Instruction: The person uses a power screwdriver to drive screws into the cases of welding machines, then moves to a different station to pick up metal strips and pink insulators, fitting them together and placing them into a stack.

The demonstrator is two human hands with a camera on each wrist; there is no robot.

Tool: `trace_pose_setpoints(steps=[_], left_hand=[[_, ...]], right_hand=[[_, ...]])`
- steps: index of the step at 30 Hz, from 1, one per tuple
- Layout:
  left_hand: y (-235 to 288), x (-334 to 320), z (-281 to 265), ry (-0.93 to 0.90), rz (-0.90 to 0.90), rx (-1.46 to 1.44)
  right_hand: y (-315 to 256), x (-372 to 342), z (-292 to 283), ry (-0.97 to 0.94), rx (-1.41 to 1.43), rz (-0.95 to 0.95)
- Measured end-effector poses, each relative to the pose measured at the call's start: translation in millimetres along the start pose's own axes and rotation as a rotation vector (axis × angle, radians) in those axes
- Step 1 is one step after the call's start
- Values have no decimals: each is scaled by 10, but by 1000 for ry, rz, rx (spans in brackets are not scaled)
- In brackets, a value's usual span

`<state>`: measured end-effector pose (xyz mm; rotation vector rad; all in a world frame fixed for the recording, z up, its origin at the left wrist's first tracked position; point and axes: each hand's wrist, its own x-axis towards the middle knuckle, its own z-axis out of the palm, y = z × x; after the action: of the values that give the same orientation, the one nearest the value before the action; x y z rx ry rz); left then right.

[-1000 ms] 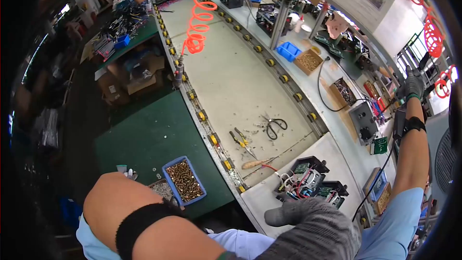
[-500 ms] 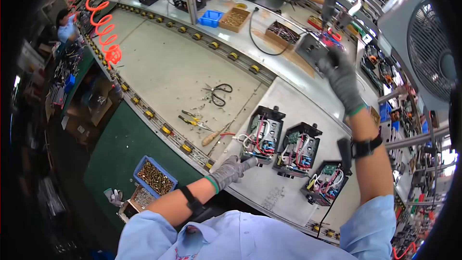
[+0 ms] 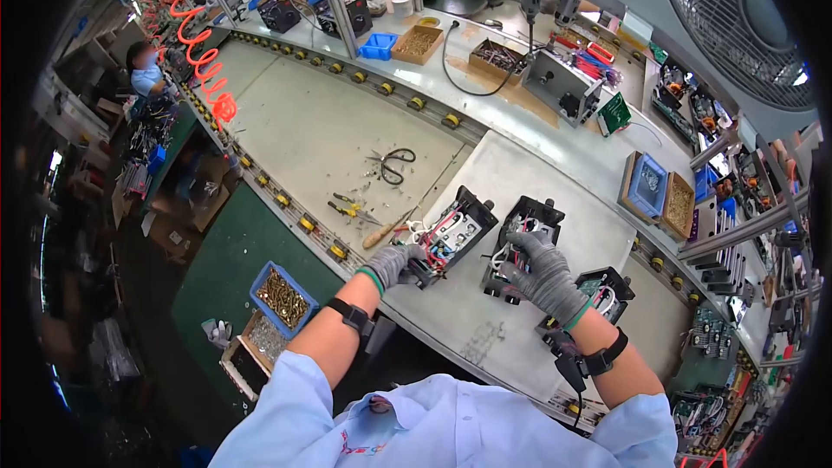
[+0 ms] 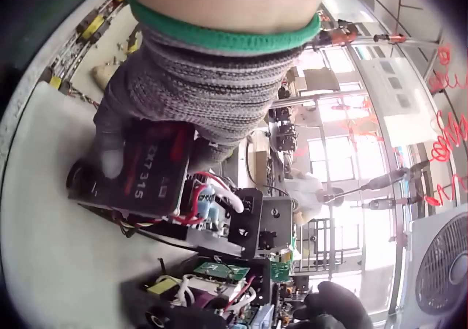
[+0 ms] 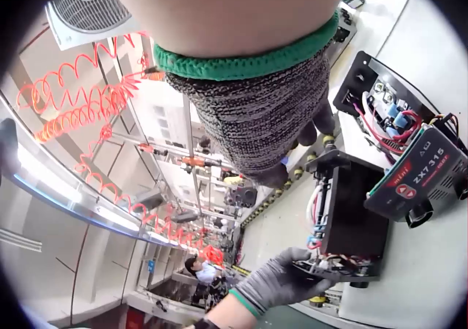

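Left hand [image 3: 393,265]: we pinch the front panel of an open-topped black box with red and white wiring [image 3: 462,227], grip nearly closed.
Leftmost black box: over the pale grey bench [image 3: 555,175], now slanting more against its neighbour; whether lifted, we cannot tell.
Right hand [image 3: 548,279]: it has left the grey metal control box [image 3: 556,82]; grip partly open, thumb and fingers apart over the middle black wired box [image 3: 533,211], contact unclear.
Both hands: now among the wired boxes, so we judge the work has shifted to positioning them.
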<state>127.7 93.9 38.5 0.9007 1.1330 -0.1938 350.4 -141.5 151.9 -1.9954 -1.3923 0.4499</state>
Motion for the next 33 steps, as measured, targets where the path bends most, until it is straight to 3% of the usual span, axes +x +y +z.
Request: trace_pose_setpoints(steps=[2,3,5,6,8,9,11,14,15,19,25,29,32,33], left_hand=[[12,-146,28,196,53,65],[-84,-52,27,207,51,60],[-352,214,70,889,355,725],[-286,38,223,884,290,700],[-490,330,117,899,438,598],[-496,315,107,910,426,597],[-470,327,70,753,432,506],[-495,372,17,669,459,463],[-407,150,99,666,505,483],[-390,240,79,718,456,587],[-441,173,20,626,529,660],[-569,550,-109,640,520,674],[-382,39,-67,569,611,695],[-285,-191,48,553,630,709]], right_hand=[[6,78,106,-94,-28,-12],[-75,148,194,-153,-175,-90],[-157,326,436,-266,-356,-232],[-118,438,616,-269,-345,-241],[-3,674,996,-221,-624,-514],[34,770,1162,-226,-612,-524],[41,949,1357,-199,-795,-606],[45,1027,1344,-348,-741,-552],[93,1058,1405,-340,-729,-555],[198,1179,1538,-349,-735,-568],[-39,1246,1307,-491,-727,-536],[142,1185,1511,-356,-693,-529],[164,1098,1520,-338,-660,-503],[-12,983,1181,-400,-665,-515]])
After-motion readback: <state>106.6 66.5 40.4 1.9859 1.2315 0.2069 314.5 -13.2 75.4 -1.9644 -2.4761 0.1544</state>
